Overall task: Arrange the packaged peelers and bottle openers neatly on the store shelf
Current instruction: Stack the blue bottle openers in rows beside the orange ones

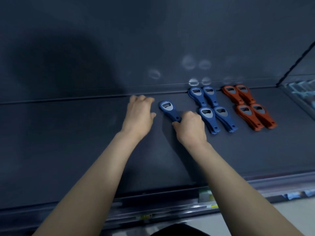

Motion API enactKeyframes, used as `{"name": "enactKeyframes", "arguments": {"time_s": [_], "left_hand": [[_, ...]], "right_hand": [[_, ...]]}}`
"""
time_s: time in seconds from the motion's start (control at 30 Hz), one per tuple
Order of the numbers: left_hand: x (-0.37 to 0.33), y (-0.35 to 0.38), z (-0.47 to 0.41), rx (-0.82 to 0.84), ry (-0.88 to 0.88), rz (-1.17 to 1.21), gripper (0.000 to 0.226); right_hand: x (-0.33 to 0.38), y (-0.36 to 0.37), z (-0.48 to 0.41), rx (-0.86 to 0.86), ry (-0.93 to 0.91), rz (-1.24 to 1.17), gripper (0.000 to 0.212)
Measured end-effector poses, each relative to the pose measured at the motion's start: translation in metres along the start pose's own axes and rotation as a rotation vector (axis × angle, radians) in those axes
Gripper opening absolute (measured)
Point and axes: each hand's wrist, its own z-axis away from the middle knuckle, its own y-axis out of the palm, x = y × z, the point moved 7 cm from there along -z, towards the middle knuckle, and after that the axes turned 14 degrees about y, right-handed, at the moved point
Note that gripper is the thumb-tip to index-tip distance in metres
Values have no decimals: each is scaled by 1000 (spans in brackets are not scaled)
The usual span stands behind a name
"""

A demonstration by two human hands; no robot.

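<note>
At frame centre, the right hand (pixel 190 126) grips a blue bottle opener (pixel 168 110) by its handle; the left hand (pixel 139 114) hovers beside it, loosely curled, holding nothing.

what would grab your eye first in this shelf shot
The right hand grips the handle of a lone blue opener lying mid-shelf, with the left hand just left of it, holding nothing. To the right, four blue stacks and four red stacks sit in tidy two-by-two blocks on the dark shelf.
</note>
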Motion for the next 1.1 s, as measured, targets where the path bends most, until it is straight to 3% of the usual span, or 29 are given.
{"name": "enactKeyframes", "arguments": {"time_s": [0.17,0.3,0.6,0.83,1.1], "left_hand": [[1,22,-37,206,58,108,53],[0,29,-45,235,58,259,38],[-6,39,-62,227,68,331,37],[-8,50,-70,142,62,395,41],[-14,49,-70,10,53,389,27]], "right_hand": [[-3,-2,-1,7,7,-4,11],[-5,-3,0,-2,0,-14,10],[-7,-3,-4,-17,23,-75,17],[-8,-6,-14,-60,50,-66,17],[-6,-8,-23,-120,84,11,23]]}}
